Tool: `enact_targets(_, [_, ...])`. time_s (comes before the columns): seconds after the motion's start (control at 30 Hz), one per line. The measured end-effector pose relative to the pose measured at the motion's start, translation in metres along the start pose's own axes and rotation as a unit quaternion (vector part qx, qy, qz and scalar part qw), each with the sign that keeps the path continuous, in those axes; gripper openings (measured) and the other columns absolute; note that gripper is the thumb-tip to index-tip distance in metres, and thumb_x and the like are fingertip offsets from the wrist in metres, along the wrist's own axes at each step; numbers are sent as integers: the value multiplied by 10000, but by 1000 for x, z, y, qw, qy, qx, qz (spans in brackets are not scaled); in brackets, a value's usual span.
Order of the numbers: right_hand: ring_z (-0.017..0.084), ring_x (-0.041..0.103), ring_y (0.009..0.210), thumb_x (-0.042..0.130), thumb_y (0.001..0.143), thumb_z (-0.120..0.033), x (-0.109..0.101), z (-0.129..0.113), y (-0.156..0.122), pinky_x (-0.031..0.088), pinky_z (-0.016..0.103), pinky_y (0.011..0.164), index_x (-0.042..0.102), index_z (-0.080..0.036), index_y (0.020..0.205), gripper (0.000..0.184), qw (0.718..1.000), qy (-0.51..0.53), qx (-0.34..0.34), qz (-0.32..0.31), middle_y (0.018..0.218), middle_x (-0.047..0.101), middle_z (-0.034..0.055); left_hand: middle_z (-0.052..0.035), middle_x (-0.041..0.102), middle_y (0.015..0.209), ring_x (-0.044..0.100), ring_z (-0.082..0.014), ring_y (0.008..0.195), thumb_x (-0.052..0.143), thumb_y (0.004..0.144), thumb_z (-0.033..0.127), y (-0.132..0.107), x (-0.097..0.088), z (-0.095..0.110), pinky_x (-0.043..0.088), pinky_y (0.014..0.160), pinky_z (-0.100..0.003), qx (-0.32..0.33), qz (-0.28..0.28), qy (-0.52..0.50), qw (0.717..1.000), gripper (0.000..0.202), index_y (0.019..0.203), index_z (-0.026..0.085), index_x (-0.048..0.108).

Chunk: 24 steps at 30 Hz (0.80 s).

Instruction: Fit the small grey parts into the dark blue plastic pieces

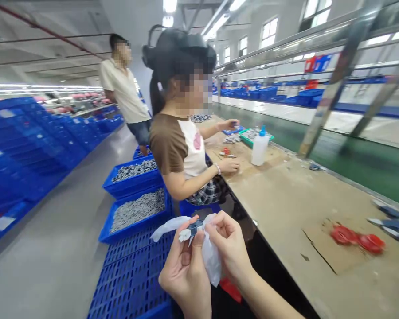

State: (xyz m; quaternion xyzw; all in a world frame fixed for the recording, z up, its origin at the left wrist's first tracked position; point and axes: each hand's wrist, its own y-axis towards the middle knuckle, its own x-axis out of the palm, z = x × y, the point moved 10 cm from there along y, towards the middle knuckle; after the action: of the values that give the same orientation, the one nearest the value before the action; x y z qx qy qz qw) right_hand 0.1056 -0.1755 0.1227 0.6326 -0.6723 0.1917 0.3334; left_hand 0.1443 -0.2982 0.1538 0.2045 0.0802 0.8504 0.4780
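hands: our left hand (185, 271) and right hand (228, 239) are raised close together over a blue slatted crate (129, 283) — both clenched, pinching the same piece.
part: a small blue-and-white part (193, 227), smooth and hard-looking, sits between our fingertips, its long axis lying roughly crosswise, white end toward the left hand.
wrap: crumpled translucent plastic film (212, 261) bunches around it and hangs down between our hands.
bench: a scuffed tan workbench (279, 199) runs along our right, with red round parts (357, 239) on cardboard.
nearby: a seated co-worker (179, 150) works at that bench, beside blue crates (134, 231) heaped with small grey pieces.
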Motion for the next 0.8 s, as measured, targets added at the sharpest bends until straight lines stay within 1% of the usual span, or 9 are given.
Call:
enact_targets(0.1, [107, 503, 650, 735, 747, -297, -22, -21, -1, 395, 209, 623, 542, -164, 714, 237, 997, 8, -27, 69, 696, 549, -27, -50, 704, 983, 670, -183, 895, 728, 720, 196, -10, 27, -4, 532, 847, -242, -19, -36, -4, 999, 283, 997, 158, 681])
enact_targets(0.23, [115, 511, 643, 728, 746, -340, -62, -70, -2, 398, 206, 593, 551, -156, 719, 257, 980, 27, -87, 175, 701, 576, -10, -63, 707, 982, 667, -174, 917, 741, 710, 192, -28, 75, -12, 526, 847, -223, -77, -112, -58, 989, 309, 1010, 152, 679])
enact_targets(0.3, [110, 502, 626, 732, 741, -336, -87, -99, -14, 398, 199, 569, 560, -156, 726, 249, 964, 37, -126, 232, 697, 563, -14, -75, 709, 979, 666, -183, 929, 754, 694, 189, -42, 104, -14, 526, 850, -236, -123, -165, -98, 974, 325, 1008, 146, 677])
enact_targets(0.4, [103, 485, 595, 712, 765, -325, -119, -137, -47, 402, 197, 546, 547, -183, 752, 219, 934, 66, -184, 298, 688, 525, -32, -91, 716, 941, 676, -201, 899, 775, 666, 200, -65, 141, -9, 537, 830, -265, -187, -225, -146, 945, 332, 977, 131, 681])
enact_targets(0.47, [117, 507, 617, 677, 800, -340, -130, -154, -68, 419, 208, 555, 526, -201, 772, 207, 926, 72, -209, 306, 724, 536, -21, -93, 718, 923, 680, -207, 884, 782, 652, 198, -81, 160, -4, 545, 810, -269, -214, -253, -161, 930, 312, 941, 126, 688])
enact_targets(0.57, [151, 553, 708, 619, 847, -375, -138, -167, -87, 444, 227, 589, 522, -212, 815, 192, 928, 45, -220, 298, 838, 584, 18, -93, 715, 936, 678, -218, 891, 783, 648, 193, -102, 183, 0, 554, 789, -273, -237, -287, -168, 913, 293, 919, 129, 692])
enact_targets(0.63, [163, 564, 758, 604, 861, -375, -144, -172, -93, 455, 237, 624, 524, -214, 831, 182, 928, 26, -223, 297, 879, 596, 30, -92, 716, 936, 681, -224, 884, 788, 640, 198, -117, 198, -2, 562, 773, -282, -258, -309, -167, 900, 310, 928, 138, 690])
enact_targets(0.7, [165, 563, 786, 604, 866, -359, -153, -180, -97, 460, 246, 667, 522, -213, 831, 171, 923, 5, -235, 305, 871, 595, 28, -90, 717, 927, 683, -234, 874, 796, 629, 206, -134, 215, -5, 570, 761, -303, -278, -339, -163, 884, 326, 930, 145, 686])
enact_targets(0.8, [148, 545, 774, 612, 867, -333, -169, -202, -103, 454, 241, 694, 515, -210, 827, 161, 906, -28, -263, 331, 823, 576, 11, -88, 720, 917, 686, -239, 864, 799, 626, 214, -157, 240, -6, 574, 761, -320, -285, -376, -158, 868, 354, 955, 154, 682])
